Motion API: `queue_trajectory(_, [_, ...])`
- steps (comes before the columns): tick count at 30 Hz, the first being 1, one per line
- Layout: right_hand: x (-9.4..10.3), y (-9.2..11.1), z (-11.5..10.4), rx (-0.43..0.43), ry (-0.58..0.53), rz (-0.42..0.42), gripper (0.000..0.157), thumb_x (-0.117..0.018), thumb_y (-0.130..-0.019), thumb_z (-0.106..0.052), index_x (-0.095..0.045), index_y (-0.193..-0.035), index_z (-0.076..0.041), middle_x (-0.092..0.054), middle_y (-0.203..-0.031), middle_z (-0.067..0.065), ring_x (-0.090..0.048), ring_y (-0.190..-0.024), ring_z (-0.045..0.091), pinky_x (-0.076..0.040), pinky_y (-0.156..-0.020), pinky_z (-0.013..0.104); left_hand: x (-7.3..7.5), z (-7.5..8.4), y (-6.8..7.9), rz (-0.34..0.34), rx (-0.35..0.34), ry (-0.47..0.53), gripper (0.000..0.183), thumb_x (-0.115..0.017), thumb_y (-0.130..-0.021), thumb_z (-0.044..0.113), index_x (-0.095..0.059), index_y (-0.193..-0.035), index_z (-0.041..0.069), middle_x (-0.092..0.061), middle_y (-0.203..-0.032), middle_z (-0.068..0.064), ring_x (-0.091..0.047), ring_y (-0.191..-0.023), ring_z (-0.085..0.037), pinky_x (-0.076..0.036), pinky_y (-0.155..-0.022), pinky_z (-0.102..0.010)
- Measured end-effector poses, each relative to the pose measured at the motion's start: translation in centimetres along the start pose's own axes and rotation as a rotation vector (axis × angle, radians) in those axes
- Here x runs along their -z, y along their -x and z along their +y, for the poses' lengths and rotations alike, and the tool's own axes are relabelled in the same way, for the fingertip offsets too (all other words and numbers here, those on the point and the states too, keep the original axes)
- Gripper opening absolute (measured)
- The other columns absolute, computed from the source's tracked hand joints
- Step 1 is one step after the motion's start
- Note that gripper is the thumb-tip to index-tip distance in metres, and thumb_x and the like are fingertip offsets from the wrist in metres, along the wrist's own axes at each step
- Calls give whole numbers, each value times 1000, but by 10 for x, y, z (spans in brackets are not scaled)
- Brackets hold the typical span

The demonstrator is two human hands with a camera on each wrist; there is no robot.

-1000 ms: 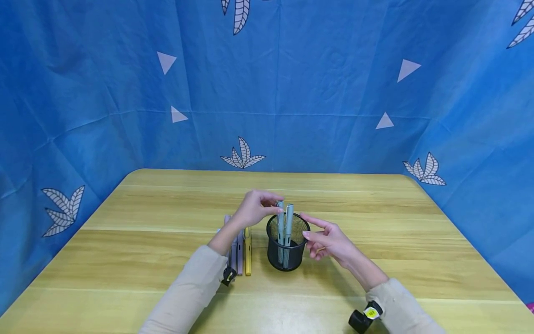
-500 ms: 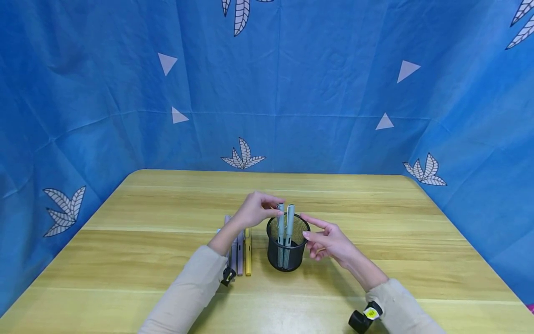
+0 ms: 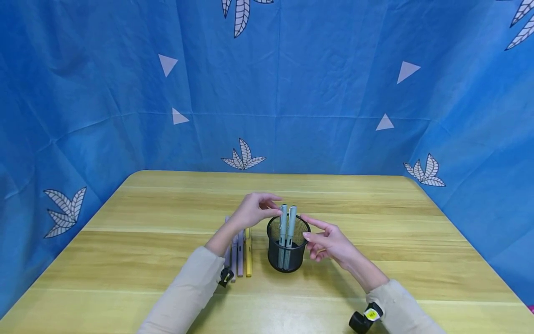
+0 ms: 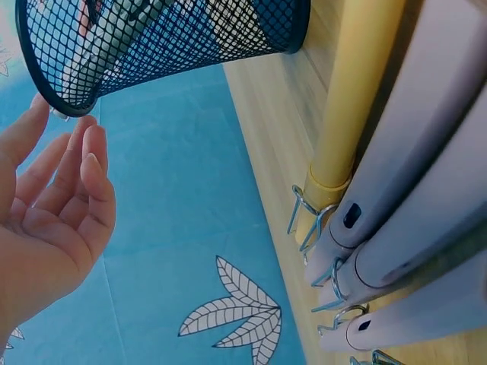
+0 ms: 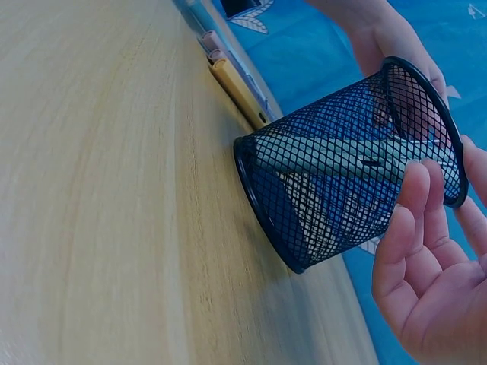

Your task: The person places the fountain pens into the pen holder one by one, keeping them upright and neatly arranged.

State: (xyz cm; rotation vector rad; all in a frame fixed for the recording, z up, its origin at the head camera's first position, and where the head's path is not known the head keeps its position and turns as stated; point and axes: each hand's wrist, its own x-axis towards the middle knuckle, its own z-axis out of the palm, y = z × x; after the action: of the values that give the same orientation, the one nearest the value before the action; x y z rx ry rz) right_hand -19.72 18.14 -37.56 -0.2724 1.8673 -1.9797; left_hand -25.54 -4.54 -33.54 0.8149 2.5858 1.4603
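One black mesh cup stands upright on the counter, two teal pens standing inside. Left hand is beside the pen tops: grip loosely parted, nothing held; can't tell if the thumb touches a pen. Right hand: grip spread, thumb and index at the rim. Lying left of cup: one yellow pen, at least three lilac pens.

- We see a wood-grain table with rounded far corners.
- Behind it, we see a creased blue cloth backdrop.
- On that cloth we make out black-outlined white leaf sprigs and pale plain triangles.
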Motion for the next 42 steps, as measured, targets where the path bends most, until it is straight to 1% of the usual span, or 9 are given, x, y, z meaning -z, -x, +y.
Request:
queue_trajectory(7, [0, 0, 0, -1, -4, 1, 65, -59, -87, -16, -23, -141, -7, -60, -65, 5, -55, -50, 12, -47, -48, 23, 6, -2, 4, -10, -3, 22, 32, -65, -82, 16, -61, -111, 4, -65, -89, -6, -59, -75, -19, -51, -66, -31])
queue_trajectory(12, [0, 0, 0, -1, -1, 2, 65, -59, -87, -16, -23, -141, -7, -59, -65, 5, -55, -50, 12, -46, -47, 23, 10, -4, 6, -19, 9, 29, 30, -63, -84, 16, -60, -111, 2, -64, -88, -6, -59, -79, -27, -50, -69, -41])
queue_trajectory(14, [0, 0, 0, -1, -1, 1, 65, -59, -87, -16, -23, -141, -7, -59, -65, 5, -55, -50, 12, -47, -47, 23, 12, -5, 7, -21, 10, 26, 30, -62, -85, 17, -60, -111, 2, -64, -86, -6, -59, -78, -28, -49, -69, -43])
queue_trajectory(19, [0, 0, 0, -6, -9, 0, 66, -59, -87, -16, -23, -141, -7, -59, -65, 6, -55, -50, 12, -47, -48, 23, 15, -8, 11, -23, 24, 29, 30, -61, -85, 18, -60, -111, 2, -64, -87, -7, -59, -79, -29, -50, -68, -38])
queue_trajectory(23, [0, 0, -1, -11, -13, 3, 65, -59, -87, -15, -24, -141, -8, -59, -65, 6, -55, -50, 12, -46, -48, 23, 18, -10, 13, -20, 31, 40, 30, -61, -86, 17, -59, -112, 1, -64, -89, -12, -59, -79, -30, -50, -68, -38])
queue_trajectory(30, [0, -1, -2, -14, -12, 6, 65, -59, -87, -15, -24, -141, -9, -59, -65, 6, -55, -50, 12, -47, -48, 23, 26, -14, 16, -6, 31, 33, 30, -60, -86, 17, -60, -112, 2, -64, -87, -11, -58, -72, -17, -50, -68, -43])
queue_trajectory(32, [0, -1, -3, -12, -13, 4, 65, -59, -87, -15, -24, -141, -9, -59, -65, 5, -55, -50, 12, -47, -48, 23, 28, -15, 16, -2, 28, 37, 30, -61, -86, 17, -60, -112, 1, -64, -87, -10, -58, -72, -18, -49, -69, -45])
queue_trajectory(39, [0, 0, -3, -12, -13, -1, 64, -58, -87, -15, -24, -141, -8, -60, -65, 5, -56, -50, 12, -47, -48, 23, 35, -23, 21, 7, 50, 29, 32, -60, -86, 18, -59, -113, 1, -64, -89, -11, -58, -77, -33, -49, -67, -48])
queue_trajectory(42, [0, 0, -3, -13, -13, 0, 64, -58, -87, -15, -24, -141, -8, -60, -65, 5, -56, -50, 12, -46, -48, 22, 38, -26, 23, 14, 46, 13, 32, -60, -86, 18, -59, -113, 1, -64, -88, -10, -59, -77, -32, -50, -65, -45])
